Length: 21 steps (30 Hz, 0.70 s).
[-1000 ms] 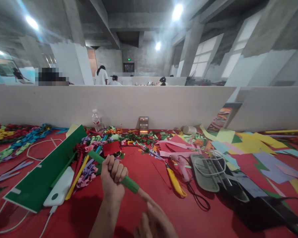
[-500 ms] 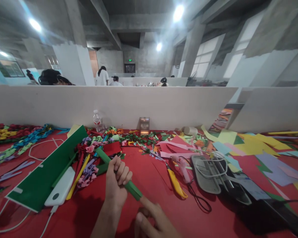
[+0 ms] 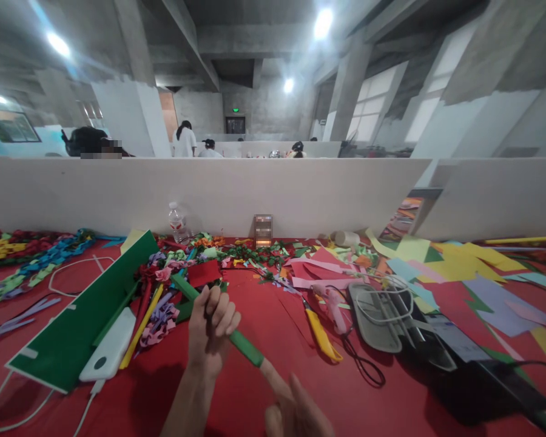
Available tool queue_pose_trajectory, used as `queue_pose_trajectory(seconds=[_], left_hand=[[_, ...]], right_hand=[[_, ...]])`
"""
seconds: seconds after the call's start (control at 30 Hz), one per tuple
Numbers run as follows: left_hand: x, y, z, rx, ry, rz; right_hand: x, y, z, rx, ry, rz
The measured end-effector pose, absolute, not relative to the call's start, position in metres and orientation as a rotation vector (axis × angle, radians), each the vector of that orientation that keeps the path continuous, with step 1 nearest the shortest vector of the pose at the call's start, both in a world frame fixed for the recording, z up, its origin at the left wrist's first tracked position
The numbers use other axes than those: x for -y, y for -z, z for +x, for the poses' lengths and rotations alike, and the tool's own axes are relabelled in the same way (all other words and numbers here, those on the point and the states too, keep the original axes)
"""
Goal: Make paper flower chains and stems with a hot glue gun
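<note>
My left hand is wrapped round a rolled green paper tube that slants from upper left to lower right above the red table. My right hand is at the bottom edge of the view, with one finger stretched out and its tip touching the lower end of the tube. The tube's upper end reaches toward a pile of paper flowers.
A long green board, a white power bank and yellow scissors lie on the red table. A grey tray, coloured paper sheets, a water bottle and a white partition wall are beyond. People work behind it.
My left hand has shifted slightly on the tube. My right hand has dropped lower in view, its finger still at the tube's end.
</note>
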State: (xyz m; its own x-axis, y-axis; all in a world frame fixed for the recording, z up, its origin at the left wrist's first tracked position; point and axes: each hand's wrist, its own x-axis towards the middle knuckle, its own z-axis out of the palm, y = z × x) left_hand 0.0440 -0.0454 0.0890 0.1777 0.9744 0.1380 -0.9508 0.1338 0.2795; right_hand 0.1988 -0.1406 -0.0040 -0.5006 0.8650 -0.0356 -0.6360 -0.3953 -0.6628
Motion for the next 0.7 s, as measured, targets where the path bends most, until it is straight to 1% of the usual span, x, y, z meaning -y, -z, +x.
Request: queue_pose_trajectory(seconds=[0.1, 0.2, 0.33, 0.4, 0.47, 0.57, 0.7], left_hand=[[0.047, -0.091, 0.045, -0.164, -1.301, 0.292], [0.048, -0.090, 0.046, -0.168, -1.289, 0.253], [0.049, -0.087, 0.052, -0.240, -1.504, 0.168], [0.051, -0.088, 0.055, -0.303, -1.624, 0.124], [0.052, -0.090, 0.055, -0.353, -1.660, 0.112], [0.054, -0.094, 0.050, -0.373, -1.592, 0.141], [0.053, -0.095, 0.042, -0.345, -1.535, 0.205]], right_hand=[[0.139, 0.013, 0.193, 0.959, -1.823, -0.569], [0.136, 0.003, 0.198, 1.265, -1.583, -0.718], [0.133, -0.034, 0.217, 1.760, -1.279, -1.015], [0.130, -0.047, 0.224, 1.899, -1.114, -1.099], [0.127, -0.053, 0.229, 1.978, -0.990, -1.126], [0.119, -0.052, 0.231, 2.136, -0.837, -1.152], [0.107, -0.056, 0.230, 2.394, -0.595, -1.011]])
